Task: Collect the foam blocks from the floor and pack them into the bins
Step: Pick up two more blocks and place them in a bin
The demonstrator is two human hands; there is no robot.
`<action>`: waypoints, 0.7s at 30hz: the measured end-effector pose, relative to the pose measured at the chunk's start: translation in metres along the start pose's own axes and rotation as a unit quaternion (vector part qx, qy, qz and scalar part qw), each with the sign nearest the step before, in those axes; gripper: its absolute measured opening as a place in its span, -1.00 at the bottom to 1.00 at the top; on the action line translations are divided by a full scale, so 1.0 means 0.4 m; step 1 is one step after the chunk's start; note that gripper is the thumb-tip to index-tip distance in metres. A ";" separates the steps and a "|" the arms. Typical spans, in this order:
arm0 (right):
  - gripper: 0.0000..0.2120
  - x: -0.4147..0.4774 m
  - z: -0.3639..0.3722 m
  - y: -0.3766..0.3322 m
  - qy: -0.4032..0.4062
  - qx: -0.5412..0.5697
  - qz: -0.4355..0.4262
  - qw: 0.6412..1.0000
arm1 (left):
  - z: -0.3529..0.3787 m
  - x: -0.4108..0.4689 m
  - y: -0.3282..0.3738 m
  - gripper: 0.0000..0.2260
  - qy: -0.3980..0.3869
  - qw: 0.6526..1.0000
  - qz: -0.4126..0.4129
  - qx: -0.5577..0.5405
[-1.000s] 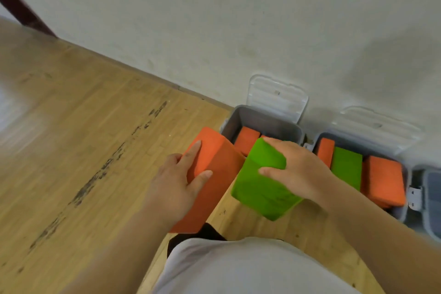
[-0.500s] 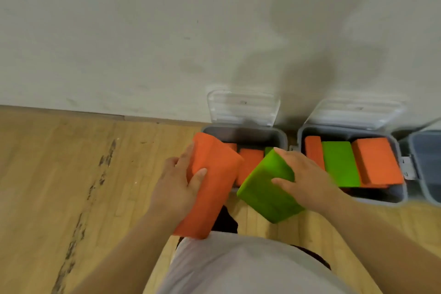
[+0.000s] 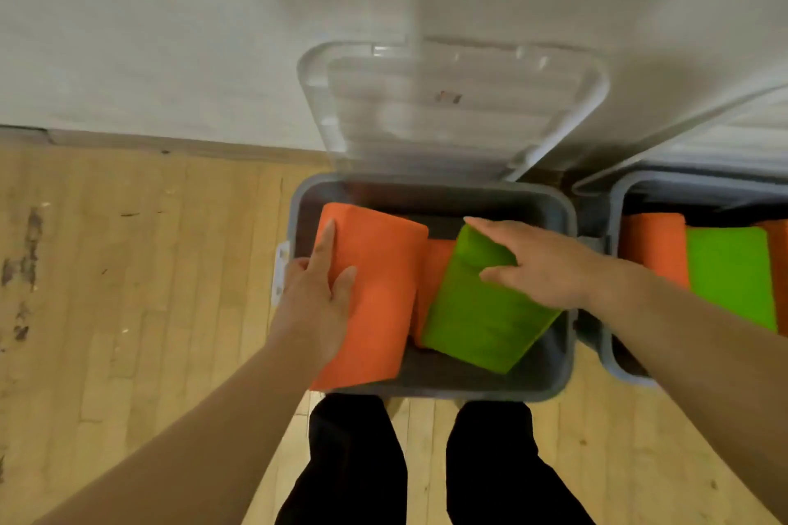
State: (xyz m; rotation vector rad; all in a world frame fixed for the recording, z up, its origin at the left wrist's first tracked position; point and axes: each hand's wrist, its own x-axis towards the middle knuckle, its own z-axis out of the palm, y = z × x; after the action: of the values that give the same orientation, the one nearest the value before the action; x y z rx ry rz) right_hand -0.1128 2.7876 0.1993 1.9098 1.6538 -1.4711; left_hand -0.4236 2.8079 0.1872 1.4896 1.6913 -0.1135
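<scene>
Leftmost, a worn wooden floor (image 3: pixel 128 311) is seen, met by a pale wall (image 3: pixel 170 34). The left hand (image 3: pixel 313 303) is wrapped around an orange block (image 3: pixel 379 290): the fingers are laid along its left side and the thumb is pressed onto its broad upper face, so the block is gripped. Its long axis is pointed away from the person towards the wall, with the far end leaned slightly to the right. The block is held over the left part of a grey bin (image 3: pixel 447 392), and its near end is seen across the bin's near rim.

Behind the bin, a clear lid (image 3: pixel 452 107) is stood open against the wall. Inside the bin, a second orange block (image 3: pixel 437 264) is glimpsed in the gap between the two held blocks, mostly covered by them.

Further right, a green block (image 3: pixel 482 311) is held tilted over the bin's middle and right part. Its long axis is set diagonally, from far left to near right, and its near right corner is brought close to the bin's right wall. It is grasped by the right hand (image 3: pixel 550 269), whose fingers are curled over the far end while the thumb is laid on the upper face.

At the right edge, a neighbouring bin (image 3: pixel 614 217) is seen holding a packed orange block (image 3: pixel 654 247) beside a packed green block (image 3: pixel 729 273). Below, black trouser legs (image 3: pixel 354 460) are visible.
</scene>
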 end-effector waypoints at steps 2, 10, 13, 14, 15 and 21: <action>-0.25 0.156 0.026 0.038 -0.037 -0.019 -0.013 0.999 | 0.093 0.113 -0.058 -0.43 0.014 1.000 -0.016 -0.009; -0.25 0.425 0.215 0.135 0.029 -0.231 -0.018 0.972 | 0.401 0.358 -0.253 -0.29 -0.016 0.995 -0.096 -0.022; -0.11 0.424 0.314 0.154 0.077 -0.280 -0.028 0.956 | 0.476 0.368 -0.287 -0.11 -0.053 0.991 -0.122 -0.017; -0.09 0.431 0.328 0.162 0.092 -0.277 -0.036 0.956 | 0.488 0.369 -0.299 -0.10 -0.053 0.991 -0.119 -0.014; -0.08 0.439 0.331 0.171 0.099 -0.272 -0.039 0.956 | 0.494 0.370 -0.308 -0.09 -0.051 0.992 -0.114 -0.014; -0.04 0.421 0.320 0.173 0.089 -0.263 -0.030 0.960 | 0.457 0.327 -0.309 -0.09 -0.082 0.990 -0.110 0.007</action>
State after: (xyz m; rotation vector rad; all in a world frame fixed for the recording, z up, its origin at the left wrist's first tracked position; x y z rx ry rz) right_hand -0.1445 2.7783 -0.0207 1.7322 1.9476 -0.7730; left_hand -0.4218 2.7686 -0.0662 1.2629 1.7177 -0.3580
